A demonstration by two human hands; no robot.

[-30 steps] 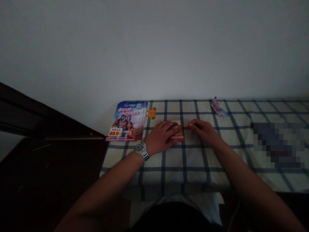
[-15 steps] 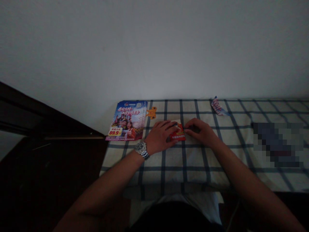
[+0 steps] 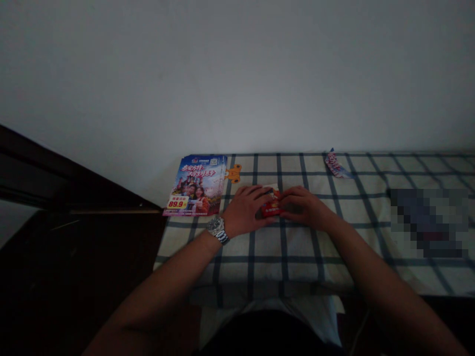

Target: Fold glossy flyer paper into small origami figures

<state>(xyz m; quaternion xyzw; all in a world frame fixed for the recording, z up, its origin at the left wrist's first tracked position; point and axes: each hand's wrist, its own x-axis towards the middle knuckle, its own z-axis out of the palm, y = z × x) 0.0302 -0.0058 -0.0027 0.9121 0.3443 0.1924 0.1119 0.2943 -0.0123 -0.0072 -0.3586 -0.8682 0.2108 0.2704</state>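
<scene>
Below mid-frame, the left hand lies spread on red paper; the right hand curls at its edge, grip unclear.

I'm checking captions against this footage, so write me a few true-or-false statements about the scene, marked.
1. The left hand and right hand are both at the red paper. True.
2. The flyer stack lies right of both hands. False: the flyer stack lies left of them.
3. The watch is on the right arm. False: the watch is on the left arm.
4. The tablecloth has dark crossing lines. True.
5. A crumpled scrap lies right of the orange bear. True.
</scene>
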